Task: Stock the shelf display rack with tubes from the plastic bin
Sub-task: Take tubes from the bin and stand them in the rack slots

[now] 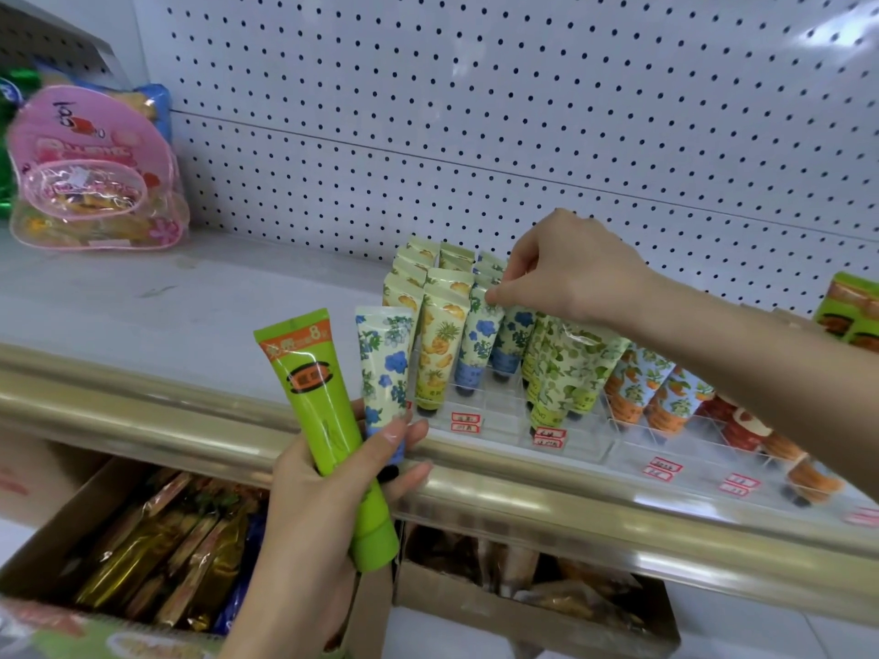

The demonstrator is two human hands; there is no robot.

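My left hand (314, 506) grips two tubes upright in front of the shelf edge: a large green tube (328, 420) with an orange label and a small blue-flower tube (385, 373). My right hand (566, 273) reaches over the clear display rack (504, 420) and pinches the top of a blue-flower tube (483, 335) standing in its slot. The rack holds rows of pineapple tubes (437, 344), green-leaf tubes (566, 368) and orange-pattern tubes (651, 392). The plastic bin is not in view.
A pink clear bag of goods (90, 173) lies at the shelf's left. Green boxes (851, 311) stand at the far right. A white pegboard (475, 111) backs the shelf. Below the gold shelf rail (571, 506) sit cardboard boxes of packets (157, 544).
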